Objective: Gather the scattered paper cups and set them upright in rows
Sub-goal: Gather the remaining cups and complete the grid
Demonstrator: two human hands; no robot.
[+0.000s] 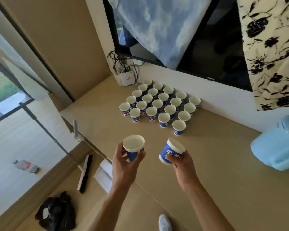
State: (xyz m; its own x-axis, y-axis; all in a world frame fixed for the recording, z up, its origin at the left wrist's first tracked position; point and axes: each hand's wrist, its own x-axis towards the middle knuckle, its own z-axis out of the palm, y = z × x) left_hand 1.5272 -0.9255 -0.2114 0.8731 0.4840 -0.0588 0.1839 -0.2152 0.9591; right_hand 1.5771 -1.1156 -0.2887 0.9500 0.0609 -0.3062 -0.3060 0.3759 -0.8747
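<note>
Head view: two paper cups being held short of the rows

One blue paper cup (133, 148) is being gripped by the left hand (123, 160), with fingers and thumb curled round its lower wall and its mouth facing up. A second cup (170, 153) is being pinched low on its wall by the right hand (180, 162) and is being held tilted, with its mouth turned up and to the right. Both are being held above the table (215, 172), apart from each other and short of the standing cups (158, 104), which are being shown upright in slanting rows near the wall (223, 104).

From their thin walls and empty insides, the cups are being judged very light and easily crushed. A soft hold is being called for, round the wall near the stiffer base or at the rolled rim, not a squeeze at mid-wall. Care is also being called for at the set-down, since so light a cup could be tipped by any brush against its neighbours.
</note>
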